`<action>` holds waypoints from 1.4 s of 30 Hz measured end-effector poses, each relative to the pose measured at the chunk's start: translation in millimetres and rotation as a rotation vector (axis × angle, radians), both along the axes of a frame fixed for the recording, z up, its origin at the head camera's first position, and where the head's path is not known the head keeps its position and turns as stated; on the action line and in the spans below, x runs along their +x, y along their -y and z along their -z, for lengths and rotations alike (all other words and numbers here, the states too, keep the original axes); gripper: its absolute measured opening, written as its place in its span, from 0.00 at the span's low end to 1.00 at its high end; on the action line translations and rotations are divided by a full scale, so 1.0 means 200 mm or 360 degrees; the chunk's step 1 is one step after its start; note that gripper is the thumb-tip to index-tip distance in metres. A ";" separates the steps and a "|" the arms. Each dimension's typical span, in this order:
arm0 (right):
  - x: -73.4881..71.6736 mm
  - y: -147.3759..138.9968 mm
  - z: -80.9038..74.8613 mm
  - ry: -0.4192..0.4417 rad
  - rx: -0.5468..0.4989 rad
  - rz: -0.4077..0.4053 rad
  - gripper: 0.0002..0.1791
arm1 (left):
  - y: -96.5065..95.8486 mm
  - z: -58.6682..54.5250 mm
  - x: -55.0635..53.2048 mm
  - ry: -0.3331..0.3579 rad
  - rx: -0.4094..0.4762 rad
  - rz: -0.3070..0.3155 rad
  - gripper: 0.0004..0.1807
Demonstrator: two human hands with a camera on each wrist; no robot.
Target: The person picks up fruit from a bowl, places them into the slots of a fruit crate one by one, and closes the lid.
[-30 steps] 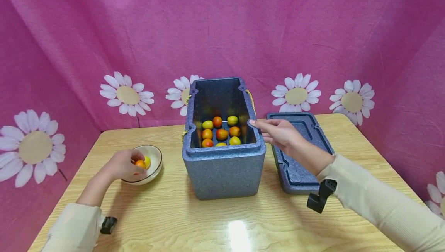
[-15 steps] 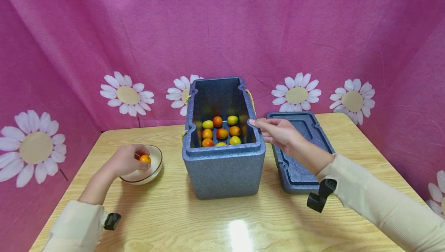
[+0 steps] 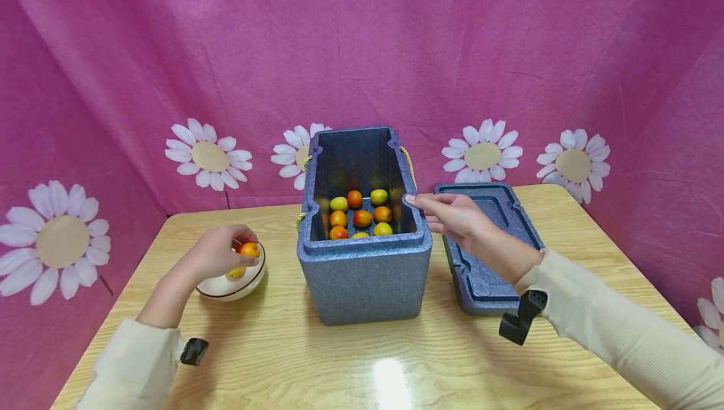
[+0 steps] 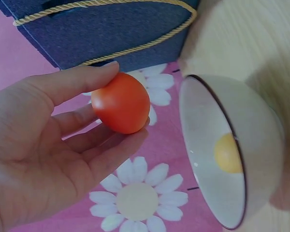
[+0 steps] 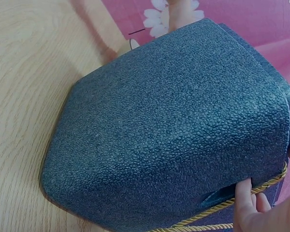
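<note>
My left hand (image 3: 217, 251) pinches a small orange-red tomato (image 4: 121, 103) between thumb and fingertips, just above a white bowl (image 4: 261, 140) with a dark rim. One yellow tomato (image 4: 228, 153) lies inside that bowl. A dark grey foam box (image 3: 367, 284) stands uncovered in the middle of the table, several red, orange and yellow tomatoes (image 3: 362, 218) spread over its floor. At the box's right side my right hand (image 3: 460, 216) grips the wall, thumb on the rim and fingers against the outside, near the yellow rope handle (image 5: 208, 211).
The box's lid (image 3: 492, 265) lies on the wooden table (image 3: 271, 360) at the right, partly behind my right forearm. A pink cloth (image 3: 362, 51) with white flowers hangs behind the table and at both sides. The box's left wall rises between the bowl and the tomatoes inside.
My left hand has lifted the orange-red tomato out of the bowl and moved slightly right and up. The yellow tomato stays in the bowl. My right hand keeps its grip on the box.
</note>
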State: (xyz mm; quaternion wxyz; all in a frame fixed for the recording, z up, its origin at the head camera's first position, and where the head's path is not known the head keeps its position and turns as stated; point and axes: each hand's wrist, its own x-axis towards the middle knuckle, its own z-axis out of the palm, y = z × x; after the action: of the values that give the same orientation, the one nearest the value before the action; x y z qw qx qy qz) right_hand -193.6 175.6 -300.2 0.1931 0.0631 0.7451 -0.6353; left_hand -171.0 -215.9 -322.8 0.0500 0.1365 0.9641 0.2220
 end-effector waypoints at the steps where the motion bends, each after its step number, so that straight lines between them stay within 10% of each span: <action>1: 0.00 0.00 0.00 0.0000 0.0000 0.0002 0.41 | -0.01 -0.01 0.00 0.0006 0.0003 0.0002 0.15; 23: 0.00 0.00 0.00 -0.0014 -0.0015 -0.0016 0.42 | -0.19 -0.12 -0.07 0.0112 0.0074 0.0031 0.17; 42: 0.01 0.00 0.00 -0.0012 0.0038 -0.0020 0.43 | -0.25 -0.32 -0.10 -0.0071 0.0093 0.0045 0.16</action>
State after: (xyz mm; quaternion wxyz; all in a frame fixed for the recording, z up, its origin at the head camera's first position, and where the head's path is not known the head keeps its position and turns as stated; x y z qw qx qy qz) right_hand -191.8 176.0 -300.9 0.1936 0.0584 0.7536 -0.6254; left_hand -191.3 -165.0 -258.8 0.0278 0.1563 0.9561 0.2462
